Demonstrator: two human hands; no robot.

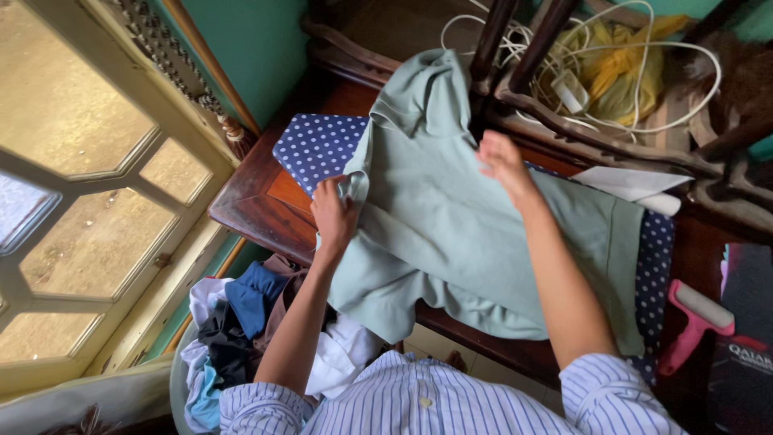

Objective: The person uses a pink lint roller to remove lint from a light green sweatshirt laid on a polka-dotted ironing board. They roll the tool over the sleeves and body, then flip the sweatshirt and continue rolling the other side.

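Head view: left hand (pixel 334 216) pinching soft sage polo shirt (pixel 475 234), right hand (pixel 506 165) flat, open on it.

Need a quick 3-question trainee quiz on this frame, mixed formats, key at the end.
1. True or false: the left hand grips the edge of the pale green shirt.
2. What lies under the shirt? A) polka-dot blue cloth B) striped towel C) bare newspaper
3. Fill in: the right hand rests on the ____, near the dark chair legs.

Key: 1 true; 2 A; 3 shirt. Other items for reference: pink lint roller at right, pile of clothes below the wooden table.
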